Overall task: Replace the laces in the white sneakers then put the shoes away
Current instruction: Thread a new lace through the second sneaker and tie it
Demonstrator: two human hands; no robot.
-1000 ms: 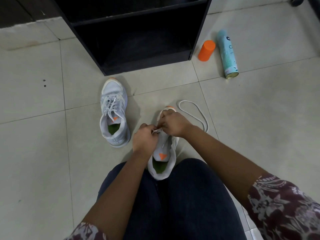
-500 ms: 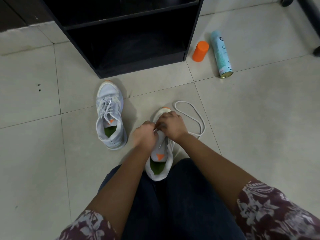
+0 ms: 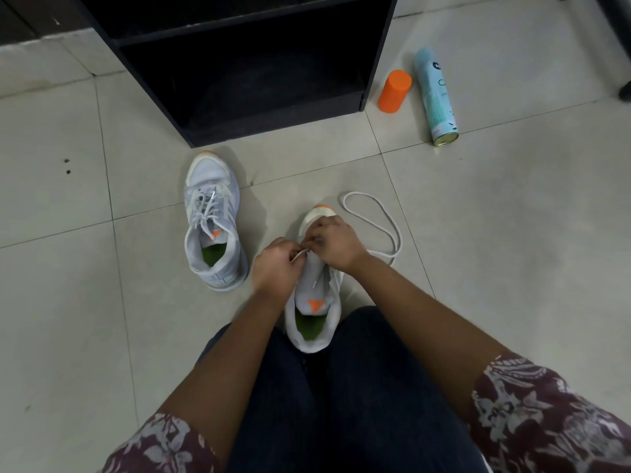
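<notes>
We are looking down at the tiled floor (image 3: 512,268) in front of the black shelf (image 3: 259,124), and here is the action: one white sneaker (image 3: 316,322) sits out from the shelf's lower front edge, nearer to us than anything else, heel tucked against the dark trousers (image 3: 341,404), orange-tipped toe pointing back at the shelf.

Both hands are down on its upper. The left hand (image 3: 275,269) has its fingers curled in, pinching a white end of the lace (image 3: 398,238) right over the eyelets. The right hand (image 3: 336,244) is knuckles-up on the shelf side of the left, fingertips bunched on the same lace, the two hands meeting thumb to thumb. (Which eyelet they are working, we cannot tell; the fingers cover it.)

The rest of that lace runs out from under the right wrist and lies in a loose loop on the tile, between the sneaker and the shelf's right front corner.

The second sneaker (image 3: 211,227) stands just in front of the shelf's lower edge, closer to the shelf than the first, laces crossed through its eyelets, green insole showing.

Off the shelf's right side, an orange cap (image 3: 395,91) stands beside the corner, and a pale blue spray can (image 3: 435,93) lies on its side just beyond it.

Patterned sleeves (image 3: 546,421) frame the bottom of our view.
</notes>
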